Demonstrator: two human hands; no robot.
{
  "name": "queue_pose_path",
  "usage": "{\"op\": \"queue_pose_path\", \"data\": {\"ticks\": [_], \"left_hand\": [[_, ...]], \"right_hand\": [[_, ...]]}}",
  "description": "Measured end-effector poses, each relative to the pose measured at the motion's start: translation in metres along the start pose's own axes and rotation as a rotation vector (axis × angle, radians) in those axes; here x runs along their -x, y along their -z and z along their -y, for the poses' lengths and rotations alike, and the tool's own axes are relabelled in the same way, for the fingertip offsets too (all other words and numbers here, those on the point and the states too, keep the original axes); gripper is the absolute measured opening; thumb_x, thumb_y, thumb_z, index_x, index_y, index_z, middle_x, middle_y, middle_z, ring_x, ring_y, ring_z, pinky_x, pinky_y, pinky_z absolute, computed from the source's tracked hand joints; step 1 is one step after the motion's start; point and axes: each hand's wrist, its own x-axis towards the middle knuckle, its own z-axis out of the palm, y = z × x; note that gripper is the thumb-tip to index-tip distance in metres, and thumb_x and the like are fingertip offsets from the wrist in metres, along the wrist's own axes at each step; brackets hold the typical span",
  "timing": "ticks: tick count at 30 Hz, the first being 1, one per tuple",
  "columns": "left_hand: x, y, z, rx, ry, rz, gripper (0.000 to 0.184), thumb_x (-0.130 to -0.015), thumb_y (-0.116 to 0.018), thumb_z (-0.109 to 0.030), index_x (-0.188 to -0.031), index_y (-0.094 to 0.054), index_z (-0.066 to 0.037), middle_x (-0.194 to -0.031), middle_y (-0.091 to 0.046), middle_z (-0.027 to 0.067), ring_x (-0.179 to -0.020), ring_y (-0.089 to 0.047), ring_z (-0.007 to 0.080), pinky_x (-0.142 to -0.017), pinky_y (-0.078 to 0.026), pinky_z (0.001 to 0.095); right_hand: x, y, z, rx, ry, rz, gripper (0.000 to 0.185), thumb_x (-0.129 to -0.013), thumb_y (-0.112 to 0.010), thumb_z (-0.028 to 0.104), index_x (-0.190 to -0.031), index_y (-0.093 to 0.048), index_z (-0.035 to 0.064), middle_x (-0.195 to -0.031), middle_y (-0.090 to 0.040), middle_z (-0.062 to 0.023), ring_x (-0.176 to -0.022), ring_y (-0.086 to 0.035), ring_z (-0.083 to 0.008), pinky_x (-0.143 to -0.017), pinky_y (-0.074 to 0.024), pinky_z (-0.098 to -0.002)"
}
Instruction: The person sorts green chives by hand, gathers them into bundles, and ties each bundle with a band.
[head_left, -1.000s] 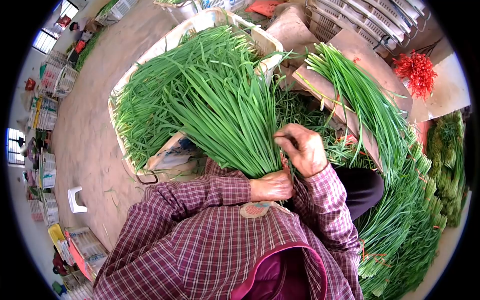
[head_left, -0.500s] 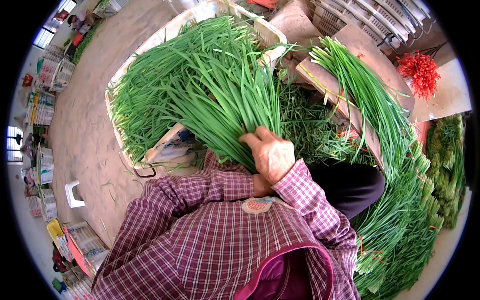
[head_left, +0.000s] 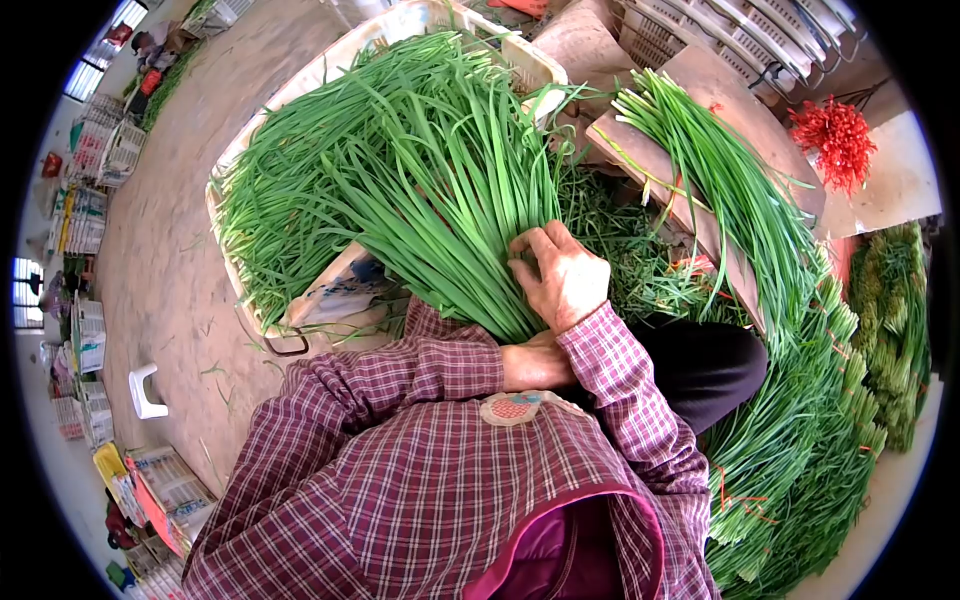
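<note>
A thick bunch of long green stalks (head_left: 455, 240) fans out from my lap over a white basket (head_left: 228, 235) of similar leaves. My left hand (head_left: 535, 366) is wrapped round the bunch's lower end, its fingers partly hidden by my other wrist. Above it, my right hand (head_left: 562, 278) lies against the bunch's right side, its fingers bent onto the leaves; whether they grip any is unclear. Another bundle (head_left: 700, 150) rests on a brown board (head_left: 690, 212) to the right.
Tied bundles (head_left: 800, 450) are piled at the right. Red ties (head_left: 834, 143) hang at the upper right. Loose leaves (head_left: 620, 240) lie beyond my knee. A white stool (head_left: 147, 391) stands on the floor at the left. Stacked crates (head_left: 700, 40) are at the top right.
My right hand has gone from near the bunch's base up to the leaves, crossing over my left wrist, then slightly right. My left hand stays round the bunch.
</note>
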Motion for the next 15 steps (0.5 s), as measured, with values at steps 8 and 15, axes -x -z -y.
{"op": "queue_pose_path", "data": {"ticks": [8, 15], "left_hand": [[0.001, -0.038, -0.013, 0.661, 0.055, 0.077, 0.047, -0.101, -0.031, -0.025, -0.143, -0.029, -0.005, -0.15, -0.03, 0.0071, -0.138, -0.029, 0.0159, -0.117, -0.022, 0.0318], [0.007, -0.069, -0.021, 2.45, 0.28, 0.04, 0.046, -0.101, -0.03, -0.026, -0.143, -0.029, -0.006, -0.151, -0.029, 0.0059, -0.139, -0.026, 0.0148, -0.118, -0.02, 0.0313]], "right_hand": [[-0.003, 0.01, -0.005, -0.052, 0.029, 0.001, 0.023, -0.075, -0.065, 0.008, -0.094, -0.06, 0.0177, -0.08, -0.053, -0.0028, -0.071, -0.062, -0.0229, -0.058, -0.0518, -0.036], [-0.002, -0.003, -0.005, 0.02, 0.117, -0.017, 0.015, -0.077, -0.066, 0.01, -0.091, -0.064, 0.0165, -0.081, -0.054, -0.0036, -0.081, -0.062, -0.0249, -0.065, -0.0523, -0.0351]]}}
